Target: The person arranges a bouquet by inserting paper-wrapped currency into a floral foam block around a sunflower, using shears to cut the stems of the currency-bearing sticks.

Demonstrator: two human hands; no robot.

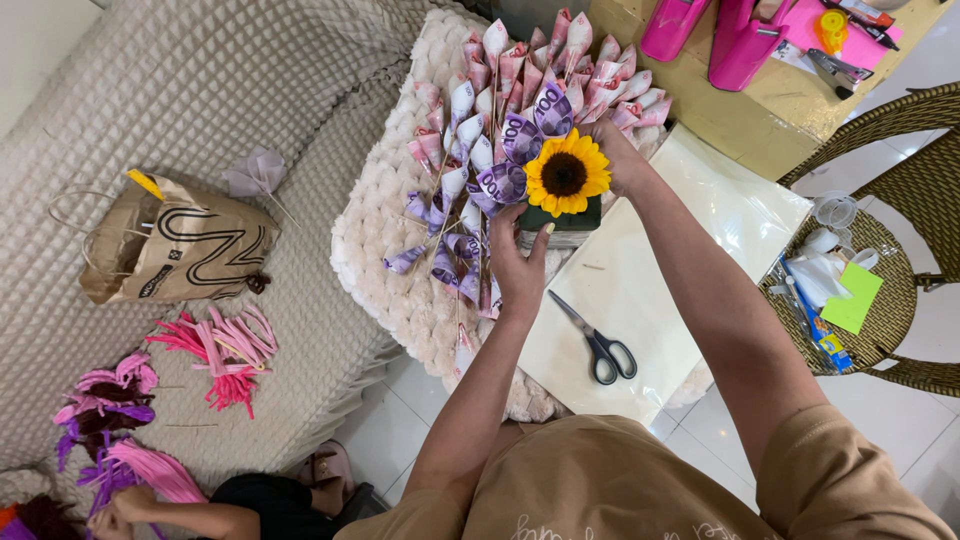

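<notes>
head view, looking down. left hand (515, 262) comes up from below, fingers bent onto the dark green block (562, 217) under the sunflower (567, 173), thumb on its near edge. grip looks closed on the block, but how tight i can't tell. right hand (617, 155) is on the far side of the flower head, fingers curled in behind the petals; mostly hidden, so whether it pinches flower or block can't be told. sunflower sits upright on the block, yellow petals, dark centre, facing cam.

just left of the flower & touching it: cluster of purple folded-note cones (505, 160) on thin sticks. more pink/white cones (590, 60) fan out behind, further from cam. all of that lies over a cream knitted cushion (375, 240). block rests at the edge of a white sheet (640, 290) that overlaps the cushion; black-handled scissors (595, 342) lie on the sheet, shut, near the left forearm, not touched.

left side: quilted beige cover (180, 90) w/ a brown paper bag (170, 250), pink pipe cleaners (222, 355), purple/magenta ones (105, 400). another person's hand (125, 505) at bottom left holds pink strands, well apart from the 2 working hands.

top right: tabletop (720, 110) w/ 2 pink cases (735, 40). right edge: wicker stool (890, 310) carrying tape rolls, green note, bits.
</notes>
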